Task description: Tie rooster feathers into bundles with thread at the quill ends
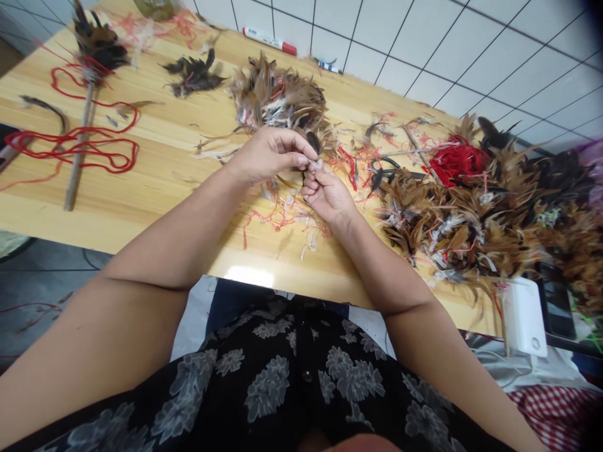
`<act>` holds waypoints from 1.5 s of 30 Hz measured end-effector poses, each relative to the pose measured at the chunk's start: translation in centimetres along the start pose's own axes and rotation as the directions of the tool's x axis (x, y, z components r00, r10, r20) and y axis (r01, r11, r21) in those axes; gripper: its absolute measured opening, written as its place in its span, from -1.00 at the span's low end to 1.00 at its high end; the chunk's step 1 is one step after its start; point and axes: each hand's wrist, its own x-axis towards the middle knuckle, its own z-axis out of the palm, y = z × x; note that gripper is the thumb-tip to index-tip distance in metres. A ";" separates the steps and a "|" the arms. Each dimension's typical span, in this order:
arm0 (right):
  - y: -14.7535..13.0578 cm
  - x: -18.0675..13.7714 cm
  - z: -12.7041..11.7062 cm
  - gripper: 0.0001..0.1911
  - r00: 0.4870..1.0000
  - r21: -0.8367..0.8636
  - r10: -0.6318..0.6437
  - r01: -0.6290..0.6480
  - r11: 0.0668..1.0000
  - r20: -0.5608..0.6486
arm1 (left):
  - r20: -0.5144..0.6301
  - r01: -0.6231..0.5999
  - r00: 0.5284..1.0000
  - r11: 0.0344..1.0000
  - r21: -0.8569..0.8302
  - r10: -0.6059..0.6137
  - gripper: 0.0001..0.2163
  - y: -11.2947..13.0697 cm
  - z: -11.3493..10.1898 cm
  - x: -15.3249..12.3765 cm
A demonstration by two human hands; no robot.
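Above the middle of the table, my left hand (276, 154) and my right hand (328, 191) meet fingertip to fingertip. Both are closed in a pinch on what looks like a small feather (313, 143), dark at the tip with a thin pale end between the fingers. The fingers hide much of it. Just beyond them lies a pile of brown feathers (282, 94). Below the hands are tangled red and white string scraps (282, 216).
At left a stick (81, 147) bears dark feathers, beside loops of red cord (113, 157). Feather bunches (452, 220) and a red string bundle (456, 162) lie right. A red marker (268, 41) sits by the tiled wall, a white device (524, 317) at the near right edge.
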 end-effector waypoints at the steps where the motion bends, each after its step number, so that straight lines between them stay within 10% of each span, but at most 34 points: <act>1: 0.0 0.0 0.0 -0.64 1.000 -0.003 0.002 -0.002 1.000 -0.002 | -0.003 -0.009 1.000 1.000 0.000 0.009 -0.82 0.0 0.0 0.0; 35: 1.6 0.6 0.1 -0.50 0.999 -0.127 0.005 -0.001 0.992 0.036 | -0.210 -0.147 0.930 0.827 0.542 0.302 -0.92 -1.8 2.2 -0.4; 45: 1.8 1.3 -0.6 -0.46 0.997 -0.176 -0.019 0.033 0.984 0.081 | -0.216 -0.102 0.957 0.921 0.377 0.194 -0.84 -2.6 1.8 0.2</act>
